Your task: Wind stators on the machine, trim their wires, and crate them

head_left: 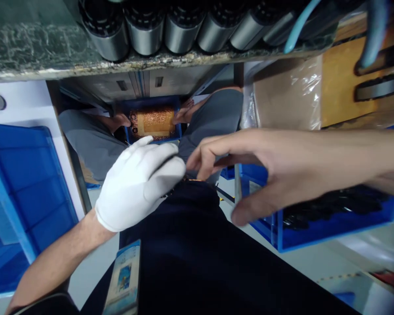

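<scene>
My left hand point(141, 183), in a white glove, hovers over my dark-clothed lap point(190, 253) with its fingers pressed together and curled. A small dark thing shows just under its fingertips, too small to name. My bare right hand point(265, 170) reaches in from the right. Its bent fingertips touch the tips of the gloved fingers, and its thumb is spread well apart below them. Nothing shows in the right hand.
Opposite me a person in grey holds a small blue tray of copper-coloured parts point(154, 123) with both hands. A blue tray of black parts point(331, 218) sits at right and a large blue crate point(19, 175) at left. Metal cylinders point(184, 30) line a shelf above. A printed card point(124, 275) lies by my lap.
</scene>
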Available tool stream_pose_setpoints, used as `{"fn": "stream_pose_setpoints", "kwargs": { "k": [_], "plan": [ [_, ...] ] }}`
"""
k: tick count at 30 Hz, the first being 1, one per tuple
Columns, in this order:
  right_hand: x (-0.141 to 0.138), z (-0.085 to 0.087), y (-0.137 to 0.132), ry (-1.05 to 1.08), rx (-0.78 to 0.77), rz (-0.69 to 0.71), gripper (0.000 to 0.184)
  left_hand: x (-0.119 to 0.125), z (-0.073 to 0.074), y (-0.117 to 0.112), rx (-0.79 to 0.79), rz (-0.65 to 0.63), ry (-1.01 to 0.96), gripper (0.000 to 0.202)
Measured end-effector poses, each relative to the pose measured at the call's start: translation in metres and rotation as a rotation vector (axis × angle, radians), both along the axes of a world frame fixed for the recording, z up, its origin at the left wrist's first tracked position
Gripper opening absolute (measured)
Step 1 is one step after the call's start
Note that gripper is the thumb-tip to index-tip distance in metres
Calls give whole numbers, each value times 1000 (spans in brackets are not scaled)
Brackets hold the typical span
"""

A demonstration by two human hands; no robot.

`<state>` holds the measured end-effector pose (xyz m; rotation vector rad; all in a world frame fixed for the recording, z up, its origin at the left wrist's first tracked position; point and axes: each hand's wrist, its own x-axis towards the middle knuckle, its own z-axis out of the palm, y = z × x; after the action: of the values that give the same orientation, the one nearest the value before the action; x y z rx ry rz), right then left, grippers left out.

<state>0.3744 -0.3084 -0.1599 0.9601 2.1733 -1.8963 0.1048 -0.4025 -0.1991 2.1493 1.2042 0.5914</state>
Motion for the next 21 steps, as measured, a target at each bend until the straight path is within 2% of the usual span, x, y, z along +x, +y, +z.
{"fn": "stream_pose_setpoints", "kwargs": {
  "k": [2, 3, 4, 5, 6, 7, 9, 11, 12, 13, 15, 18, 19, 21],
  "plan": [
    [-4, -10, -1, 13, -518, -21, 37, -2, 2, 4, -13, -45, 14, 22],
    [-7, -14, -3, 14, -702, -38, 38, -3, 3, 5, -19, -53, 14, 24],
    [-10, -17, -6, 8, -785, -61, 42, -3, 2, 4, -9, -53, 8, 26],
    [-14, -18, -10, 10, -781, -72, 47, -4, 1, 2, 15, -41, 3, 29],
    [-17, -18, -14, 19, -692, -70, 48, -4, -1, -2, 40, -29, 6, 31],
    [-21, -16, -18, 39, -527, -47, 47, -5, -3, -8, 60, -17, 7, 34],
    [-27, -10, -25, 119, -8, 49, 39, -8, -8, -20, 25, 34, -47, 38],
    [-32, -5, -27, 257, 553, 159, 31, -14, -11, -30, -132, 112, -162, 44],
    [-35, -3, -25, 325, 755, 200, 31, -17, -12, -34, -231, 163, -232, 49],
    [-38, -2, -23, 378, 876, 224, 31, -22, -12, -37, -329, 221, -295, 54],
    [-48, 0, -14, 395, 909, 229, 26, -33, -11, -44, -480, 340, -384, 59],
    [-80, 5, 7, 323, 847, 193, 1, -55, -15, -57, -531, 561, -530, 58],
    [-97, 7, 16, 290, 876, 191, 10, -63, -18, -61, -513, 618, -593, 59],
    [-141, 6, 40, 206, 1030, 160, 23, -76, -24, -67, -469, 692, -723, 64]
  ]
}}
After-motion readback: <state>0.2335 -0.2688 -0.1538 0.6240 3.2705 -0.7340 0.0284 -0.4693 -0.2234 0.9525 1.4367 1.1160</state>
